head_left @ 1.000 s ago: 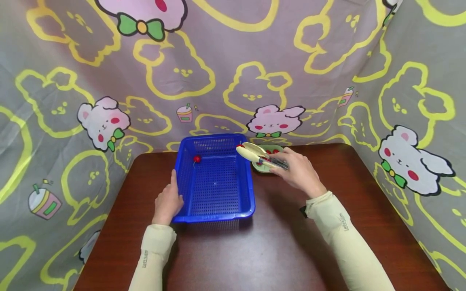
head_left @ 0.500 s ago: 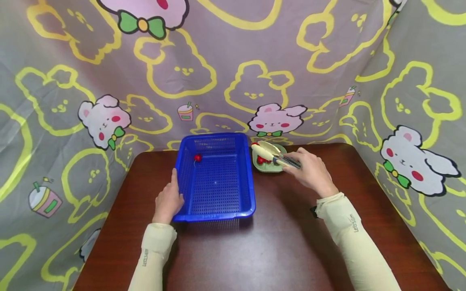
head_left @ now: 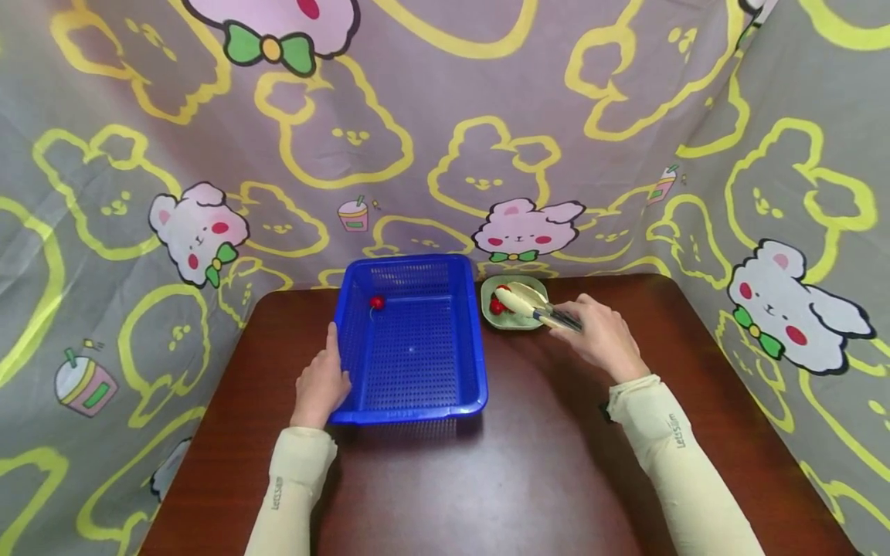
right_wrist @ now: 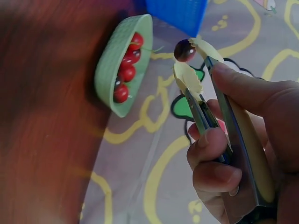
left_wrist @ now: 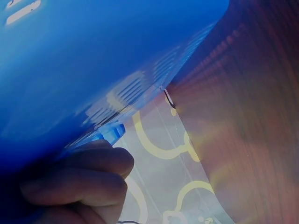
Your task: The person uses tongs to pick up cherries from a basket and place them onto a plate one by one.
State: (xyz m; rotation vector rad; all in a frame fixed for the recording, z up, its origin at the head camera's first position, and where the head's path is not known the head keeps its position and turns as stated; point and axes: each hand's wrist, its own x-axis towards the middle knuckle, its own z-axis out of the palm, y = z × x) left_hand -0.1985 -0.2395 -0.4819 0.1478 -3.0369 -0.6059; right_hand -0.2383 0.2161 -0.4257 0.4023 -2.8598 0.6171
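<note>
My left hand (head_left: 321, 386) grips the left rim of a blue plastic basket (head_left: 482, 371); its curled fingers (left_wrist: 84, 182) show under the rim in the left wrist view. In the basket's far left part lies one red cherry (head_left: 377, 302) with a stem. My right hand (head_left: 603, 333) holds metal kitchen tongs (head_left: 538, 310) with cream scalloped tips, above a pale green dish (head_left: 523, 323). Several red cherries (right_wrist: 127, 72) lie in that dish. At the tong tips, the right wrist view shows a dark red cherry (right_wrist: 184, 50); whether it is firmly pinched is unclear.
Brown wooden table (head_left: 431, 494) lies under everything. A patterned cloth (head_left: 389, 139) hangs behind and at both sides, close to the table's edges. Basket and dish stand side by side near the back edge.
My right hand and the tongs have moved right, from beside the basket's right rim to over the green dish. The left hand and basket have stayed in place.
</note>
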